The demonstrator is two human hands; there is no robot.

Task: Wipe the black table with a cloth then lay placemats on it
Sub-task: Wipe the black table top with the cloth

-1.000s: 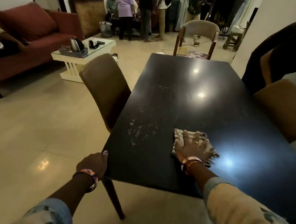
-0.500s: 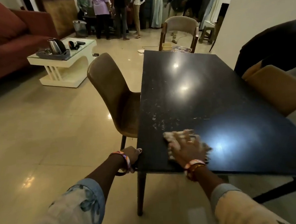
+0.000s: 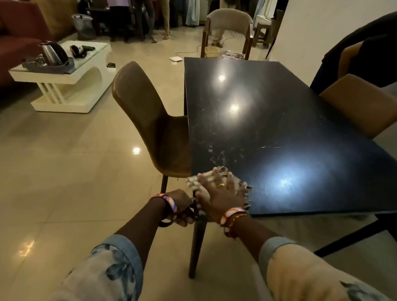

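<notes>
Your right hand (image 3: 218, 195) lies flat with its fingers spread on the striped, fringed cloth (image 3: 198, 181), pressing it down at the near left corner of the black tabletop (image 3: 284, 134). The cloth's left edge hangs just past the tabletop's left side, and its fringe shows at about 3 o'clock from your hand. A ring sits on one finger, and beaded bracelets circle the wrist.

Your left hand (image 3: 181, 205) is at 9 o'clock from the right one, almost touching it, its fingers curled round the corner edge of the tabletop above the table leg (image 3: 197, 247). It has a colourful wristband too.

At 12 o'clock from the cloth, pale smears and specks (image 3: 220, 153) mark the dark surface; farther up, ceiling lights reflect in it, and a bright glare sits at 2 o'clock from your right hand.

A brown chair (image 3: 150, 120) stands tucked against the left side of the tabletop, at 11 o'clock from your hands. A tan chair back (image 3: 360, 105) meets the right side at 2 o'clock, and a beige chair (image 3: 228, 22) stands at the far end at 12 o'clock. A white coffee table (image 3: 70, 83) carrying a kettle (image 3: 52, 53) stands well apart at 10 o'clock, on the glossy tiled floor (image 3: 56, 180). People stand in the background; only their legs show.
</notes>
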